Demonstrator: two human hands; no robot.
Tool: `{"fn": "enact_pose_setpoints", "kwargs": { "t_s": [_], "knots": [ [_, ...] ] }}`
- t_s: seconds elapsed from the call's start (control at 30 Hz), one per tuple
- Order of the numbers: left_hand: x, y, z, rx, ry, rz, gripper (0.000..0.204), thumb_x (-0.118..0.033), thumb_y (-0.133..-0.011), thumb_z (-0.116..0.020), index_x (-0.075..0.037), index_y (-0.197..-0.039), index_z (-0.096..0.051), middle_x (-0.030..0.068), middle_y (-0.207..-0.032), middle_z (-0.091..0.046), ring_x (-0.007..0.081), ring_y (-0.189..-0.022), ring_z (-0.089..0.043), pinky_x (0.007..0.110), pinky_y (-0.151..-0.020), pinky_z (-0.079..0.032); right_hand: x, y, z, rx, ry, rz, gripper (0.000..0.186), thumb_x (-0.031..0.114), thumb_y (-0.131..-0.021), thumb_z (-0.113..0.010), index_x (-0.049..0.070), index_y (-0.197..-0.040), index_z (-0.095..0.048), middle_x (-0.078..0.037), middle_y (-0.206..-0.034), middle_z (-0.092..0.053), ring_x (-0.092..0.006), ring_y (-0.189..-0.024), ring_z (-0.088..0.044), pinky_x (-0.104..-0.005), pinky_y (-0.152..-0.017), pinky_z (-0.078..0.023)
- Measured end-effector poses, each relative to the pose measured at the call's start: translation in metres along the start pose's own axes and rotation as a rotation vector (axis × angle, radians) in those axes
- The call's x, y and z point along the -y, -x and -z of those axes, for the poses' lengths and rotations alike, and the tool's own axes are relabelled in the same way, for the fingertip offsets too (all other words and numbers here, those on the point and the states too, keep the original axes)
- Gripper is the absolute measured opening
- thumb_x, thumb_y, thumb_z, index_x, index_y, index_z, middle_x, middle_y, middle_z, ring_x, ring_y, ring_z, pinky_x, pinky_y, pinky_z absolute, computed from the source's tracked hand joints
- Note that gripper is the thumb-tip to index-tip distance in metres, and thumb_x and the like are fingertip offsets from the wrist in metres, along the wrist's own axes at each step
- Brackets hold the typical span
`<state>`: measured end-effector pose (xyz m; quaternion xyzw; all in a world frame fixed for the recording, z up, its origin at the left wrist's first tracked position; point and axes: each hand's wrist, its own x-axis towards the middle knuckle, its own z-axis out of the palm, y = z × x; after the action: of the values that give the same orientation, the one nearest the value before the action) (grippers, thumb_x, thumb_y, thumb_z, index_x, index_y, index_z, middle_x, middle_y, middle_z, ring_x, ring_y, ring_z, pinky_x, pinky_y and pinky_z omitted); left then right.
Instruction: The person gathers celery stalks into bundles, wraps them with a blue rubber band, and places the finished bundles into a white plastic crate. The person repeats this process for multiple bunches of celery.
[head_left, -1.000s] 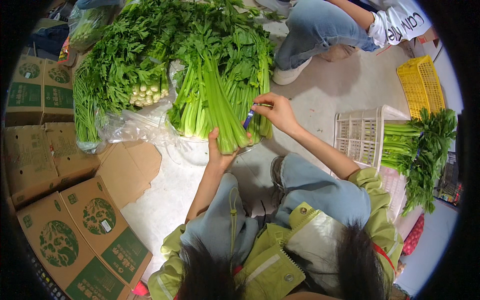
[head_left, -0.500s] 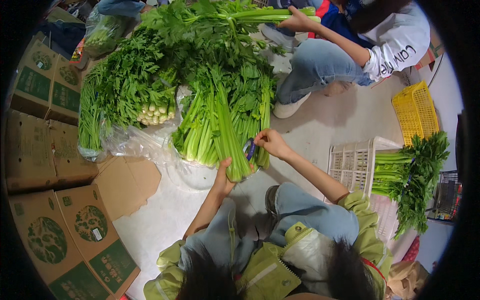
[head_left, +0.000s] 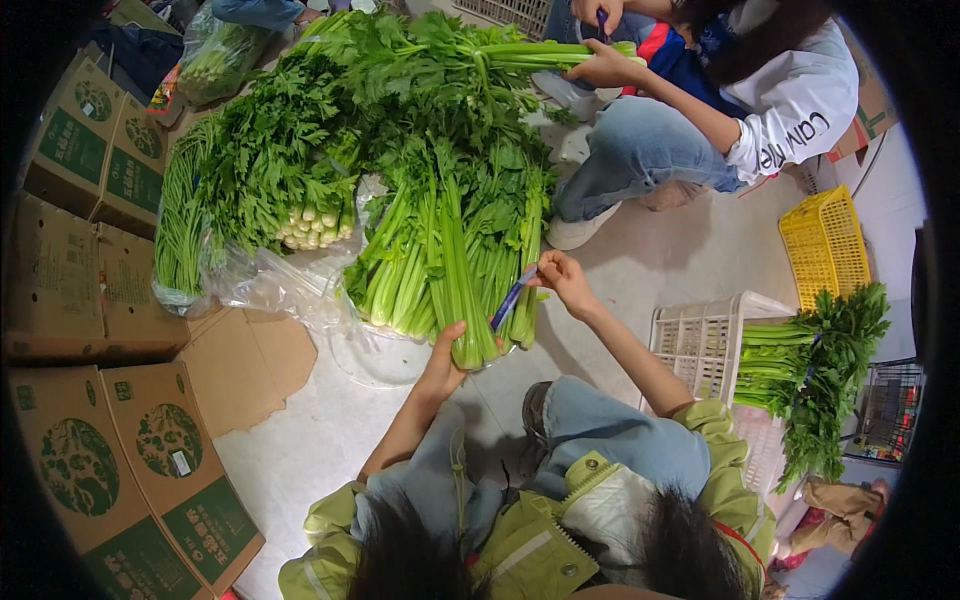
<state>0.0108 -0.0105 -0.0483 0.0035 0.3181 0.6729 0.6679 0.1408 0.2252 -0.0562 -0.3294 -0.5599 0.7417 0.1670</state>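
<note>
My left hand [head_left: 441, 362] is closed around the base of a celery bunch [head_left: 462, 285], whose pale green stalks point away from me and end in leaves. To its right, my right hand [head_left: 566, 285] pinches one end of a purple strip [head_left: 513, 298], probably tape or a tie. The strip stretches taut down to the bunch's lower right side; its other end is hidden behind the stalks. More celery [head_left: 395, 290] lies under and beside the held bunch, on clear plastic.
Leafy greens with white stems [head_left: 312, 228] and long thin green beans [head_left: 182, 235] lie left. Cardboard boxes [head_left: 75, 440] line the left side. Across from me a co-worker's hand [head_left: 606, 66] grips celery. At right stand a white crate [head_left: 695, 350] with celery and a yellow basket [head_left: 825, 245].
My right hand has moved slightly right, drawing the purple strip from a curl into a straight line. The co-worker's other hand has come into view with something purple. The view has shifted slightly.
</note>
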Motion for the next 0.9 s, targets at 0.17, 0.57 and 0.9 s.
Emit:
{"fn": "enact_pose_setpoints", "kwargs": {
  "t_s": [0.17,0.57,0.9],
  "knots": [
    [-0.001,0.002,0.005,-0.009,-0.029,-0.003,0.061,-0.044,-0.090,-0.049,0.004,-0.127,-0.046,0.0195,-0.106,-0.062,0.0286,-0.099,-0.062,0.040,-0.094,-0.046,0.011,0.002,0.012,0.035,-0.021,-0.206,0.015,0.013,-0.097,-0.048,-0.002,-0.100,-0.048,-0.017,-0.096,-0.064,-0.0244,-0.084,-0.067,-0.0291,-0.075,-0.057],
    [0.000,0.001,0.002,-0.026,-0.029,-0.012,0.056,-0.040,-0.090,-0.051,0.003,-0.125,-0.047,0.0191,-0.109,-0.062,0.0290,-0.099,-0.062,0.042,-0.091,-0.049,0.008,0.004,-0.026,0.307,-0.037,-0.301,0.050,0.022,-0.091,-0.063,0.005,-0.133,-0.043,-0.006,-0.099,-0.061,-0.0134,-0.082,-0.064,-0.0260,-0.073,-0.054],
    [-0.009,0.005,-0.005,0.046,-0.033,-0.032,0.061,-0.041,-0.088,-0.053,0.000,-0.132,-0.042,0.0146,-0.118,-0.058,0.0277,-0.099,-0.062,0.041,-0.091,-0.050,0.024,0.005,-0.061,0.424,-0.178,-0.461,0.052,0.015,-0.091,-0.061,0.008,-0.136,-0.037,-0.003,-0.083,-0.060,-0.0113,-0.071,-0.063,-0.0252,-0.060,-0.053]
  ]
}}
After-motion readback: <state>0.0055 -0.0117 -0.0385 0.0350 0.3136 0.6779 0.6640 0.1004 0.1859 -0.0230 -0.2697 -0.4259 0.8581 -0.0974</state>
